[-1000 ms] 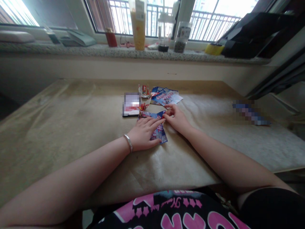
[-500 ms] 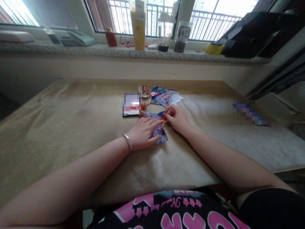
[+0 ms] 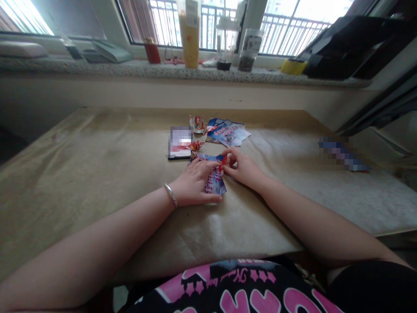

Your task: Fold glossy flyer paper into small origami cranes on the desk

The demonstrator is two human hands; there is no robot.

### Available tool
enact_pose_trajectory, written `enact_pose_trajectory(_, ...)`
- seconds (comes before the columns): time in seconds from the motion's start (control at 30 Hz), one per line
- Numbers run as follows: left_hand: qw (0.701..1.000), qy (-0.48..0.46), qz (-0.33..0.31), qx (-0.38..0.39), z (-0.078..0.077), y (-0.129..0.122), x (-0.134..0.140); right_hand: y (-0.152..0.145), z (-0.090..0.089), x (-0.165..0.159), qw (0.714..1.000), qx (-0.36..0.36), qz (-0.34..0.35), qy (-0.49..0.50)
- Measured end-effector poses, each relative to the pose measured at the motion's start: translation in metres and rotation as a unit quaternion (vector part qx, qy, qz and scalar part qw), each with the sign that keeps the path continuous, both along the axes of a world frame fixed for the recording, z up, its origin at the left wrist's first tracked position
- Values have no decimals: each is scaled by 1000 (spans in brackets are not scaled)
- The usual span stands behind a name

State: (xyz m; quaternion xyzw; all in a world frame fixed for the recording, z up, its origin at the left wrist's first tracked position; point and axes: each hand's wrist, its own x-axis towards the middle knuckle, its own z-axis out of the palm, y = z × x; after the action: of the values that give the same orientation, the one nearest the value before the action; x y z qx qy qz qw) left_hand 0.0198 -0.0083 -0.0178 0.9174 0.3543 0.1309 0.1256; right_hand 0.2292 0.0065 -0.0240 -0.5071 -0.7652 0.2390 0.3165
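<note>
A blue printed paper sheet [image 3: 215, 181] with red and white lettering lies on the table in front of me, partly folded. My left hand [image 3: 195, 180] rests across it, fingers stretched out, covering its left part. At the sheet's right edge, the fingers of my right hand [image 3: 239, 166] pinch a red-and-white folded part [image 3: 223, 162] of the paper. My left index fingertip reaches close to that red part. How the folds run under my hands is hidden.
Behind my hands lie a stack of blue printed sheets [image 3: 228, 131], crumpled red-and-white paper pieces [image 3: 197, 124] and a blurred phone or tablet [image 3: 180, 142]. A blurred blue item [image 3: 343, 154] lies far right. Bottles and cups, including a yellow-filled container [image 3: 190, 41], stand on the windowsill [image 3: 130, 68].
My left thumb and index finger have spread wider over the sheet. The right hand has moved slightly down, and more of the red part shows between its fingers.
</note>
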Motion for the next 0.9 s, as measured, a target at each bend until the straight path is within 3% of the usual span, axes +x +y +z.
enact_pose_trajectory(0.27,999,-48,-18,8,-2,2,-2,0,-1,2,999,26,24,-23)
enact_pose_trajectory(0.67,997,-74,-23,23,-10,8,-6,4,-2,10,977,121,176,-25)
enact_pose_trajectory(0.9,996,-84,-9,36,-7,10,-7,7,-1,16,961,116,250,-30)
